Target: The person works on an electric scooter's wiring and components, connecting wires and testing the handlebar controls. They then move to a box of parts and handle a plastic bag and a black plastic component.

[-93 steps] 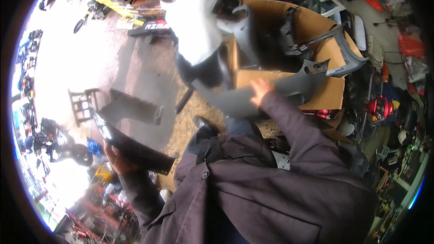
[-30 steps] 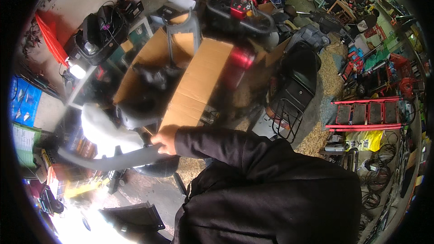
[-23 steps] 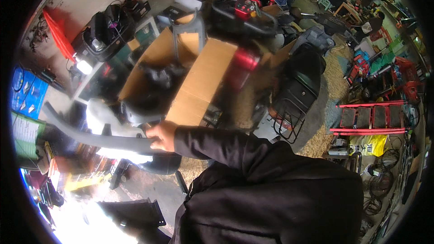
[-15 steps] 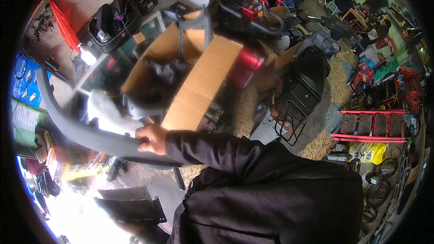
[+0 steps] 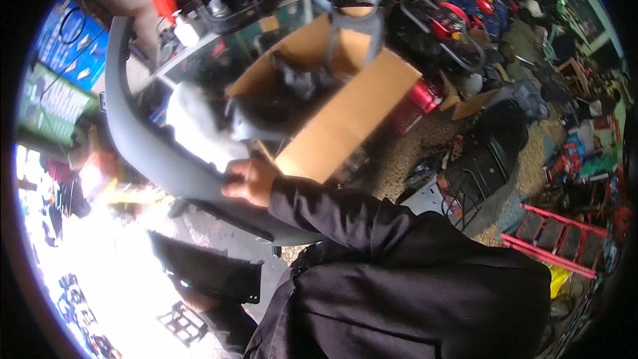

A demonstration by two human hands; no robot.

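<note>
A long, curved grey bumper (image 5: 159, 159) reaches from the upper left to my body. My right hand (image 5: 251, 181) grips its upper edge, with the arm across my front in a black sleeve. Just beyond the hand is a glossy white panel (image 5: 199, 123), beside an open cardboard box (image 5: 352, 123) with dark grey plastic parts in it. At the lower left, a skin-coloured patch, apparently my left hand (image 5: 199, 301), shows in strong glare below a black panel (image 5: 206, 266). Its fingers cannot be made out.
A black-seated scooter (image 5: 488, 159) stands to the right, near a red folding step ladder (image 5: 558, 239). A white bottle (image 5: 187, 32) and a glass-fronted cabinet (image 5: 199, 53) are at the upper left. Clutter lines the far wall; bright light washes out the lower left.
The view has swung left, so the box, scooter and ladder sit farther right. The bumper's far end stands more upright in the picture. My right hand keeps its hold.
</note>
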